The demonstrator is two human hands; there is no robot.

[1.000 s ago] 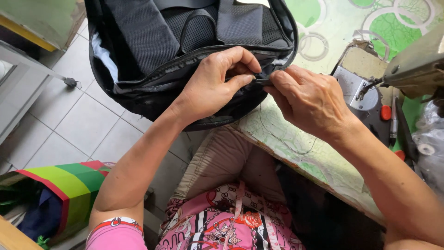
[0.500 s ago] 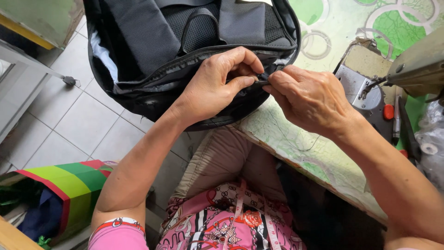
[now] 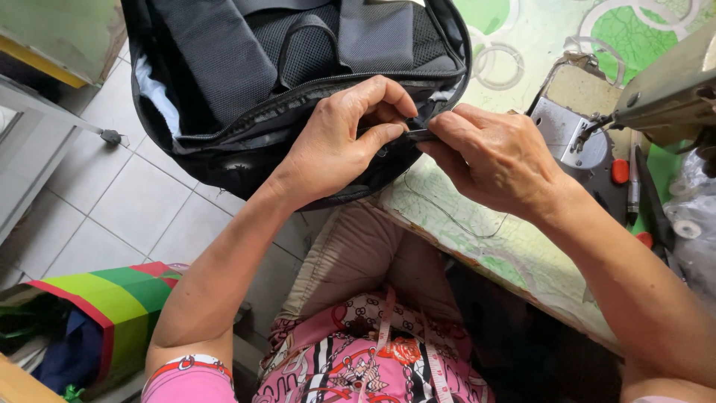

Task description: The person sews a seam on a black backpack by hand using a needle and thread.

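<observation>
**Two hands pinch the zipper edge of a black backpack**

Far to the left of the left hand, low beside the person's arm, a striped bag (image 3: 112,313) in red, yellow and green sits on the pale tiled floor (image 3: 112,209). Above it, well out from the hand, a small grey caster (image 3: 112,137) rests on the tiles under a table leg.

The left hand (image 3: 339,142) is curled nearly closed, its thumb and forefinger pressed together on the zipper edge of the black backpack (image 3: 253,82). The backpack lies just beyond both hands, hanging partly off the table's near edge, with its mesh back panel and padded straps facing up and a zipper line running along below them toward the fingers.

Touching the left hand's fingertips, the right hand (image 3: 496,160) is likewise closed to a pinch, thumb and forefinger clamped on a small dark part (image 3: 419,135) at the zipper edge; whether it is the slider or a tool cannot be told. Under this hand lies the table (image 3: 507,246), covered with a green and white patterned cloth.

To the right of the right hand stands a sewing machine (image 3: 656,89), beige and worn, with its metal plate near the wrist. Just past it lie small red-handled tools (image 3: 620,172).

Below both hands, between the forearms, a measuring tape (image 3: 388,328) hangs over the person's pink patterned clothing.
</observation>
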